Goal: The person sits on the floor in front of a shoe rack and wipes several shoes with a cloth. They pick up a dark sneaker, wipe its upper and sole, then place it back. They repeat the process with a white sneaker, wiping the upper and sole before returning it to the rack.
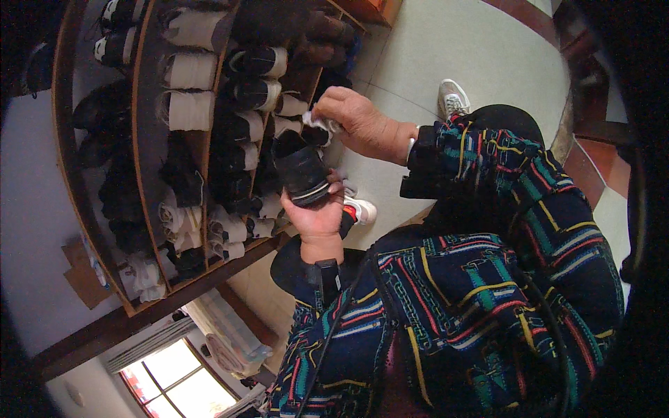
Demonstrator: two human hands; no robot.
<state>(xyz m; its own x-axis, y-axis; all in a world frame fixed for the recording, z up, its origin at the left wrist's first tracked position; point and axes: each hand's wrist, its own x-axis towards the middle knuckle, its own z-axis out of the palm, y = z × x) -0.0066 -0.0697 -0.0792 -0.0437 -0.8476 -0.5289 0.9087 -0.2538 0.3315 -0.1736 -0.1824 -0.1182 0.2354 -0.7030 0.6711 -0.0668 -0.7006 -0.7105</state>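
Observation:
A black shoe [298,170] with a pale stripe along its sole rests in my left hand [316,217], its heel end cupped by the palm and fingers. My right hand [360,123], with a white bangle at the wrist, pinches a crumpled whitish cloth or tissue [323,123] just above the shoe. Cloth and shoe look close together, but I cannot tell whether they touch. Part of the shoe's far end is lost in shadow against the rack behind it.
A wooden shoe rack [137,104] holds several rows of shoes, among them pale ones [191,111] and black ones with white toes [261,94]. My sneakers [452,98] stand on the tiled floor [407,68]. Beyond the rack are folded bedding [230,334] and a window [180,384].

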